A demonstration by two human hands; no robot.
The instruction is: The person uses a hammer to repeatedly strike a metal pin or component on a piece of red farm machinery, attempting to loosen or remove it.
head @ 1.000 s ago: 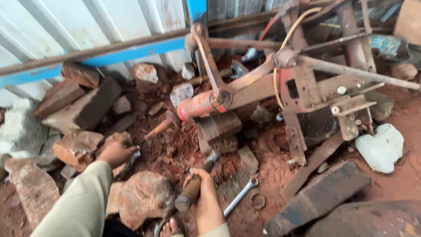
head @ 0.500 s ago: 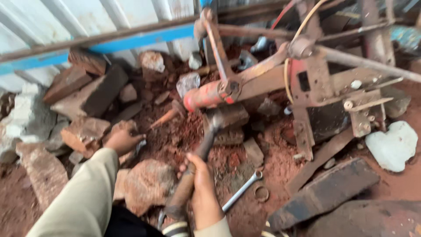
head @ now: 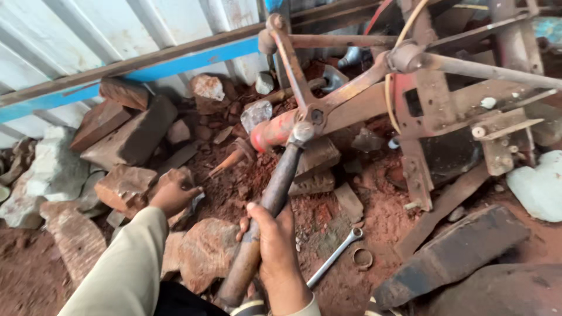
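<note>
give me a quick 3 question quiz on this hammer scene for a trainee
1. True or false: the right hand grips the wooden handle of the hammer.
2. What does the hammer's metal head meet? A) the spanner B) the rusty machine's pivot joint C) the white stone
3. Fill in: the left hand rests on a reddish ____ on the ground.

Key:
1. True. The fingers wrap the handle about midway.
2. B. The head sits at the joint where the rusty bars cross; the spanner lies apart on the red soil.
3. Rock. The hand is on the rubble at the left, away from the hammer.
</note>
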